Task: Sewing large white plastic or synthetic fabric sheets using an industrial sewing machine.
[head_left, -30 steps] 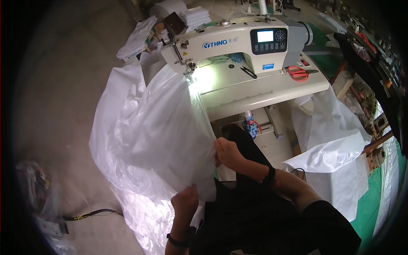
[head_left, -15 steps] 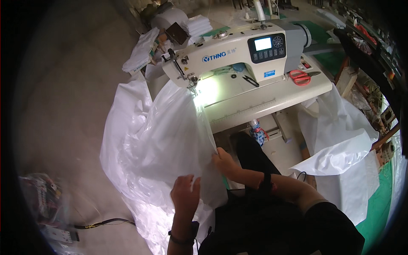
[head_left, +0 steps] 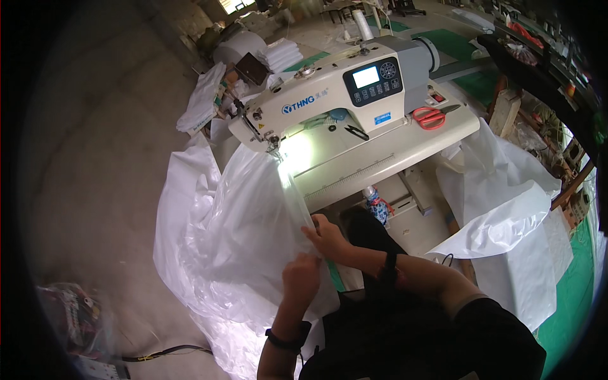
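Note:
A large sheet of shiny white plastic (head_left: 234,234) hangs down in folds from under the needle end of a white sewing machine (head_left: 316,95). The machine's lamp lights the spot where the sheet's right edge passes by the needle. My right hand (head_left: 328,239) is closed on that edge, below the machine bed. Just below and to the left, my left hand (head_left: 301,277) is curled in against the sheet near the same edge; its fingertips are partly hidden, and it seems to grip the plastic.
Red-handled scissors (head_left: 429,118) and black thread snips (head_left: 356,132) lie on the machine bed. More white sheeting (head_left: 500,190) drapes off the right side. Folded white stacks (head_left: 278,56) stand behind the machine. A black cable (head_left: 168,350) runs along the floor at lower left.
My left hand has moved up and right to the sheet's edge, and its fingers have curled in. My right hand stays on the edge. The whole view has shifted slightly.

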Demonstrator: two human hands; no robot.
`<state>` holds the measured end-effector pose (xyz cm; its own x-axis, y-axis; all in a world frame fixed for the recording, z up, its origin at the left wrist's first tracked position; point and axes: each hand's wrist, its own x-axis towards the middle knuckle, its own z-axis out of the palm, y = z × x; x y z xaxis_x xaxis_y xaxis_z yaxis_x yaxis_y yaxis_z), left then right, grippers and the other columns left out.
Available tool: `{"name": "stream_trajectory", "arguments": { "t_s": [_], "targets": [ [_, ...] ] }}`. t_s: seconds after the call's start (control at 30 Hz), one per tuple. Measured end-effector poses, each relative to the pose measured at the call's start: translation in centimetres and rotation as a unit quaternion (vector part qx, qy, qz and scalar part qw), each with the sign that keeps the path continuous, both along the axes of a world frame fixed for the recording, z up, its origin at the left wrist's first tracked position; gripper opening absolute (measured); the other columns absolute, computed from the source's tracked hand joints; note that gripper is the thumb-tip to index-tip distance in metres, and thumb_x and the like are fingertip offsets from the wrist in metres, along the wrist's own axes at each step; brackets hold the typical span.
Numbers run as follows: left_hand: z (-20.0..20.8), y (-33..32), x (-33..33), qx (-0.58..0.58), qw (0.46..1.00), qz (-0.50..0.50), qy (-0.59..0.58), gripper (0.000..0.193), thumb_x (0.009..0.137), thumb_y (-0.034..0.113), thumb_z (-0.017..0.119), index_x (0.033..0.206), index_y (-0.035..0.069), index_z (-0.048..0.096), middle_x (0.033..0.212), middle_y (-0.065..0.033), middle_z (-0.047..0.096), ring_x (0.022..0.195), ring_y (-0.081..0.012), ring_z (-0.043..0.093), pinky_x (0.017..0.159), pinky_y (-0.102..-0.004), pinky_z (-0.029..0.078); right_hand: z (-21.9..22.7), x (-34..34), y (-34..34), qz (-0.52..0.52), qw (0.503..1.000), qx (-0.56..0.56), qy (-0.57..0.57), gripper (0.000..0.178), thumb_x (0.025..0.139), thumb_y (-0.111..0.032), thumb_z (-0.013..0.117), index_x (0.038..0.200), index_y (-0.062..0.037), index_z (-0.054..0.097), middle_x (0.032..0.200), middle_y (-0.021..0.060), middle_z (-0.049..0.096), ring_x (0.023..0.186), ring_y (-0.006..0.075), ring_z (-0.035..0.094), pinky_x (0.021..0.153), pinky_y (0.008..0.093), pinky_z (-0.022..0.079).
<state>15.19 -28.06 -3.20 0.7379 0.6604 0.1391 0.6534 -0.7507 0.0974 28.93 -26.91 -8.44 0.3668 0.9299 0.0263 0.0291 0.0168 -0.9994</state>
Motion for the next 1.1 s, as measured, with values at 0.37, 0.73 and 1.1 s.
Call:
{"name": "stream_trajectory", "arguments": {
  "t_s": [0.37, 0.73, 1.1],
  "targets": [
    [-0.3, 2.8, -6.2, 0.004, 0.983, 0.125, -0.136, 0.019, 0.082, 0.020, 0.062, 0.093, 0.005, 0.061, 0.091, -0.0128, 0.062, 0.076, -0.0320, 0.061, 0.067, -0.0412, 0.049, 0.9, -0.5, 1.3, 0.024, 0.783, -0.021, -0.621, 0.064, 0.073, -0.012, 0.058, 0.127, 0.0147, 0.038, 0.066, 0.0073, 0.060, 0.050, 0.0175, 0.061, 0.039, 0.0315, 0.047],
    [-4.2, 14.8, -14.2, 0.077, 0.958, 0.221, -0.167, 0.045, 0.086, 0.024, 0.060, 0.125, 0.003, 0.050, 0.128, -0.0233, 0.046, 0.117, -0.0400, 0.046, 0.095, -0.0437, 0.041, 4.0, 0.3, 8.6, 0.092, 0.727, -0.012, -0.680, 0.065, 0.066, -0.013, 0.067, 0.121, 0.0137, 0.046, 0.059, 0.0046, 0.061, 0.052, 0.0155, 0.062, 0.041, 0.0280, 0.044],
    [-2.6, 20.4, -13.5, 0.083, 0.981, 0.164, -0.067, 0.057, 0.081, 0.032, 0.063, 0.129, 0.006, 0.046, 0.125, -0.0214, 0.046, 0.120, -0.0376, 0.040, 0.099, -0.0470, 0.031, 4.6, 3.0, 17.0, 0.078, 0.772, -0.090, -0.625, 0.020, 0.079, -0.014, 0.057, 0.094, -0.0036, 0.064, 0.085, 0.0104, 0.068, 0.073, 0.0238, 0.067, 0.056, 0.0342, 0.050]
  ]
}}
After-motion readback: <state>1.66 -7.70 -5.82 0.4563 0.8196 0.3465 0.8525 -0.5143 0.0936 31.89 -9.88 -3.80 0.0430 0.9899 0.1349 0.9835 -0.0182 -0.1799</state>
